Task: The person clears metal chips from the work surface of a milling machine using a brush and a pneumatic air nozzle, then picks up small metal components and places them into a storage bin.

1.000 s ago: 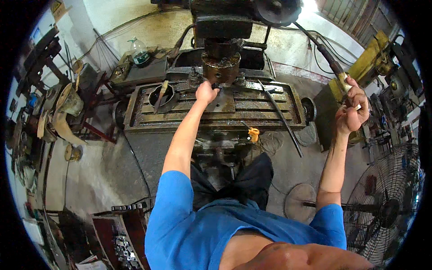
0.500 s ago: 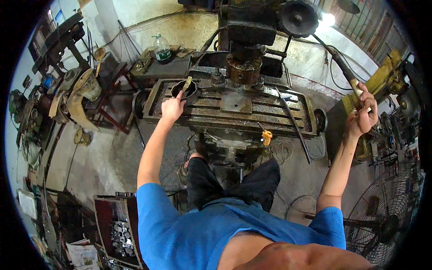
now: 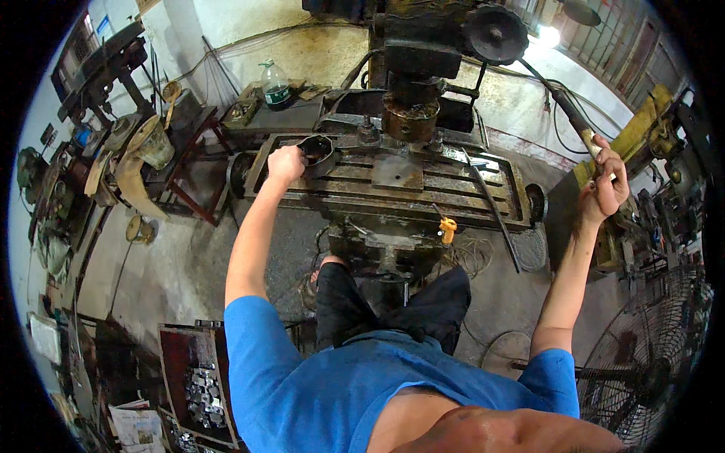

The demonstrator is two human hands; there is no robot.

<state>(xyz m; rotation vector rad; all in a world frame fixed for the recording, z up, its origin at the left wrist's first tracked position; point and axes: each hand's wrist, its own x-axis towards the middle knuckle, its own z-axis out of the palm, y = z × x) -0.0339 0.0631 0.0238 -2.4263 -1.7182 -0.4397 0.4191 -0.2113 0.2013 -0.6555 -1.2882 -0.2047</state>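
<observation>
We observe the left hand (image 3: 287, 164) at the left side of a dark, round container (image 3: 320, 167), its fingers curled in against the rim; we cannot tell whether they grasp the rim or something inside, as the hand covers the contact. The container stands near the left end of a slotted metal worktop (image 3: 483, 209), which carries dark grime and scattered bits. We record the right hand (image 3: 604, 185) raised well apart, on the right, its fingers wrapped around the pale grip (image 3: 591, 142) of a long dark lever (image 3: 568, 106); the lever slopes down to it from a round black hub (image 3: 495, 34) on the machine's upper part. Between the hands, we see a rust-brown cylindrical head (image 3: 411, 117) above the worktop and, just in front of it, a flat square plate (image 3: 396, 173) lying across the slots. To the right, a dark rod (image 3: 495, 215) lies at a slant and projects beyond the worktop's front edge; near that edge, left of the rod, we note a small yellow tool (image 3: 448, 228). Behind the container, a clear bottle with a green label (image 3: 275, 84) stands on a side surface. At lower left, we find a bin (image 3: 173, 371) of shiny metal pieces (image 3: 204, 396); at lower right, a wire-caged fan (image 3: 642, 370).
</observation>
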